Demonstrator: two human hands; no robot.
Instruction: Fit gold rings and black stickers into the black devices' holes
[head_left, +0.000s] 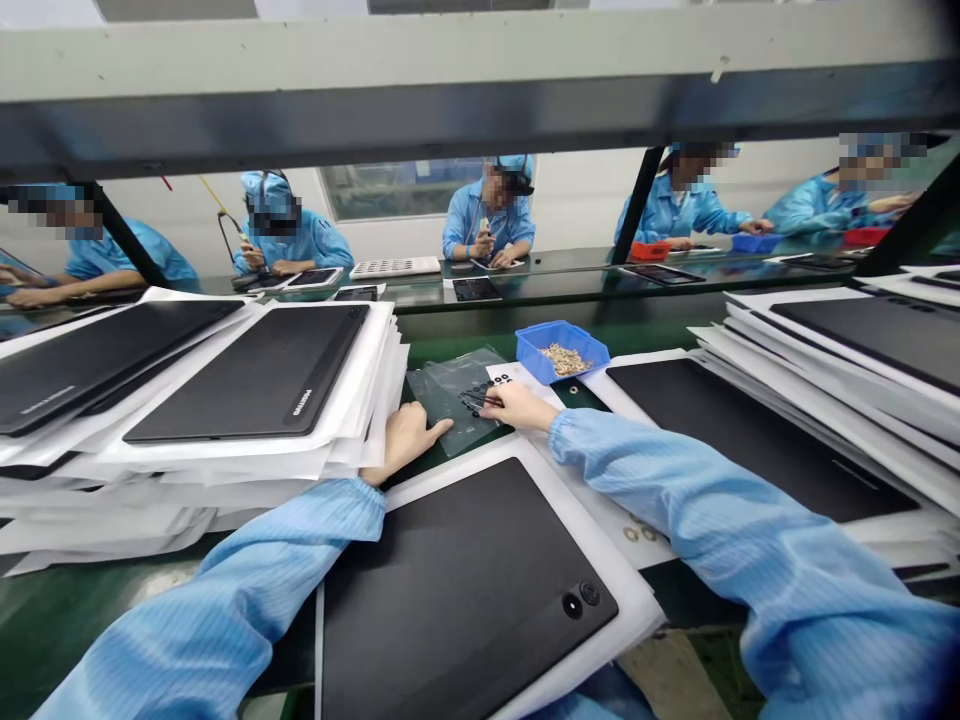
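Observation:
My right hand (517,407) pinches dark tweezers (491,401), whose tips point left over a clear plastic bag (450,385) with small black pieces by it. Just beyond the fingers, a white sheet (504,374) carries several small black rings. My left hand (409,440) rests at the edge of the left stack, thumb stretched out apart from the other fingers, which are partly hidden; I see nothing in it. Right in front of me lies a black tablet (465,590), back up on white foam sheeting, with two round camera openings at its near right corner.
A blue bin (562,350) holds small brass-coloured pieces. Tablets between white sheets form a tall stack at left (255,380) and another at right (885,340). One black tablet (750,435) lies beyond my right forearm. Co-workers sit across the line, under a metal beam (480,90).

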